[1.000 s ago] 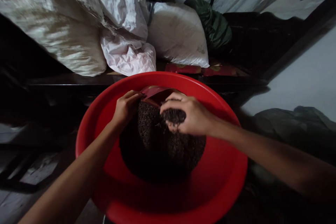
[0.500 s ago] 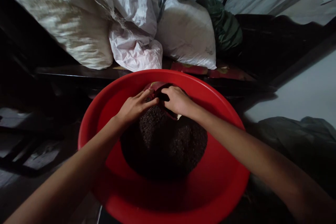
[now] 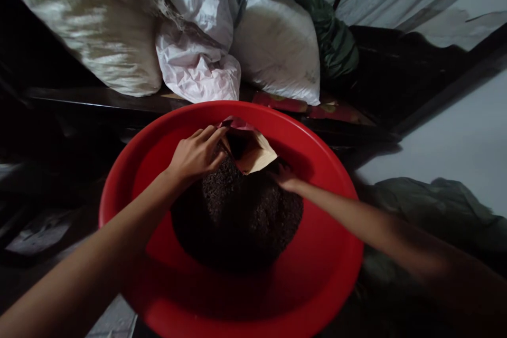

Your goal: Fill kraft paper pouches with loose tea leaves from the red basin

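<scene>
A large red plastic basin holds a mound of dark, small loose grains, perhaps tea leaves. At the far side of the mound a paper bag, reddish outside and cream inside, lies tilted with its mouth open. My left hand is closed on the left edge of this bag, thumb and fingers at its rim. To the right of the bag, low over the grains, my right hand reaches in with its fingers apart. Its fingertips are dim and partly lost against the dark grains.
Behind the basin, a dark wooden bench bears a large woven sack, white sacks and a dark green bag. Flat red packets lie along its edge. A greyish-green cloth or bag is at the right.
My right hand has left the bag's mouth and moved right and down to the grains. The bag now shows its open, cream inside. My left hand still holds its edge.
</scene>
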The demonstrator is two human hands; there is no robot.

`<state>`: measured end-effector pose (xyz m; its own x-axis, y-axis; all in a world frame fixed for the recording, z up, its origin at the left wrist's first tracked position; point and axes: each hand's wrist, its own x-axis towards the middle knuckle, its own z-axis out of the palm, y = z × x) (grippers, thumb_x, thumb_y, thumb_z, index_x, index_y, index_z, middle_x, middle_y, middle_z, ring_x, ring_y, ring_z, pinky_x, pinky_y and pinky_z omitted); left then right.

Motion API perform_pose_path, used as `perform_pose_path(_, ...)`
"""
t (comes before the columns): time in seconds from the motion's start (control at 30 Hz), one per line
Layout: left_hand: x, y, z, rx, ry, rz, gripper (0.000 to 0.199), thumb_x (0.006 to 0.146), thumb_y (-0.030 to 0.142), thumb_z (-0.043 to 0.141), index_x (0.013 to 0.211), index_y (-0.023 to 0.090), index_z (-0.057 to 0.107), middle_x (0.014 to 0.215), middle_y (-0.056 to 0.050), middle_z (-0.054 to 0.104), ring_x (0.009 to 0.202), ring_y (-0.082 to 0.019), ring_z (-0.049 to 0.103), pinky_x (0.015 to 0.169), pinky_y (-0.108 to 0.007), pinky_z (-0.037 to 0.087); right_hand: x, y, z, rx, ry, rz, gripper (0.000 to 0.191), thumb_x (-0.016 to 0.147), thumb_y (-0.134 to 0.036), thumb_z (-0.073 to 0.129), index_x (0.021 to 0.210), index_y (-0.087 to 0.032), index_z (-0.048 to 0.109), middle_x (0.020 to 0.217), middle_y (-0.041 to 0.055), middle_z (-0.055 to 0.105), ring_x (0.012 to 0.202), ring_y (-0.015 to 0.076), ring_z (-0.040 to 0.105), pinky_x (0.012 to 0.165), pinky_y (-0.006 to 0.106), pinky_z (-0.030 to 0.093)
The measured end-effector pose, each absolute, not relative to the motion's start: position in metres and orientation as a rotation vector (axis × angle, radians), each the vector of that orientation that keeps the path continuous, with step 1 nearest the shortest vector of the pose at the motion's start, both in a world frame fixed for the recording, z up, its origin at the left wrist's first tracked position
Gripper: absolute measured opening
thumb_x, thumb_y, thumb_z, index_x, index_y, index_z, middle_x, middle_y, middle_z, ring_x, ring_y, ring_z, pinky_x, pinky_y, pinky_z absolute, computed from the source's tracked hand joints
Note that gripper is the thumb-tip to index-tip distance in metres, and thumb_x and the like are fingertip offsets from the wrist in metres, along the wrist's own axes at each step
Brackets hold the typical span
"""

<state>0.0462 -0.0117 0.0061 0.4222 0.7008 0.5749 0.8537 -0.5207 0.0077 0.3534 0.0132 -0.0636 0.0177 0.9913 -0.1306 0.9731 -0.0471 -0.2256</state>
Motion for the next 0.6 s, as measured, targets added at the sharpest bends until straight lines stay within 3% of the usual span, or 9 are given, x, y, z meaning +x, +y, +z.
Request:
perform_pose_path(0.1,0.055,-0.013,0.001,-2.446,-1.306,-0.894,0.053,0.105,0.042,0.048,0.149,0.014,0.056,0.125,-0.015,0.07,0.105,-0.029,0.072,0.078,-0.037,0.064,0.331,-0.011,-0.089,-2.231,-2.146,0.475,0.08,0.094,-0.061,0.062,0.16,-0.018,0.047,0.157,0.0281,0.05,0.137,0.0452,0.058,0.101,0.058,0.054)
perform_pose_path(0.17,0.061,-0.011,-0.004,-2.456,-1.324,-0.996,0.051,0.104,0.04,0.052,0.149,0.014,0.056,0.129,-0.016,0.069,0.107,-0.027,0.073,0.08,-0.033,0.065,0.324,-0.028,-0.092,-2.156,-2.188,0.52,0.086,0.091,-0.058,0.067,0.163,-0.018,0.042,0.157,0.0286,0.049,0.137,0.0457,0.058,0.103,0.058,0.054)
perform_pose_path(0.27,0.065,-0.005,-0.012,-2.509,-1.302,-1.132,0.056,0.098,0.023,0.059,0.153,0.015,0.051,0.144,-0.019,0.061,0.122,-0.028,0.07,0.095,-0.037,0.066,0.321,-0.048,-0.085,-1.982,-2.252,0.57,0.077,0.085,-0.042,0.075,0.156,-0.02,0.054,0.152,0.0242,0.057,0.134,0.039,0.063,0.107,0.05,0.055)
perform_pose_path(0.37,0.064,0.0,-0.016,-2.596,-1.226,-1.189,0.069,0.089,0.011,0.061,0.156,0.013,0.046,0.157,-0.022,0.051,0.142,-0.033,0.058,0.116,-0.046,0.057,0.317,-0.063,-0.072,-1.735,-2.457,0.653,0.073,0.077,-0.034,0.082,0.146,-0.022,0.065,0.153,0.021,0.059,0.138,0.0374,0.061,0.115,0.048,0.051)
perform_pose_path(0.5,0.059,0.003,-0.017,-2.653,-1.177,-1.202,0.073,0.085,0.004,0.056,0.157,0.013,0.044,0.16,-0.022,0.048,0.147,-0.032,0.053,0.121,-0.044,0.052,0.309,-0.082,-0.045,-1.361,-2.584,0.708,0.063,0.072,-0.03,0.085,0.134,-0.026,0.074,0.146,0.017,0.064,0.141,0.0365,0.059,0.115,0.05,0.051)
perform_pose_path(0.6,0.057,0.008,-0.02,-2.676,-1.108,-1.205,0.076,0.083,0.001,0.053,0.157,0.011,0.044,0.163,-0.022,0.046,0.152,-0.03,0.049,0.123,-0.042,0.048,0.303,-0.083,-0.014,-1.093,-2.399,0.574,0.047,0.074,-0.026,0.081,0.121,-0.027,0.077,0.13,0.0095,0.071,0.123,0.0286,0.07,0.107,0.045,0.057)
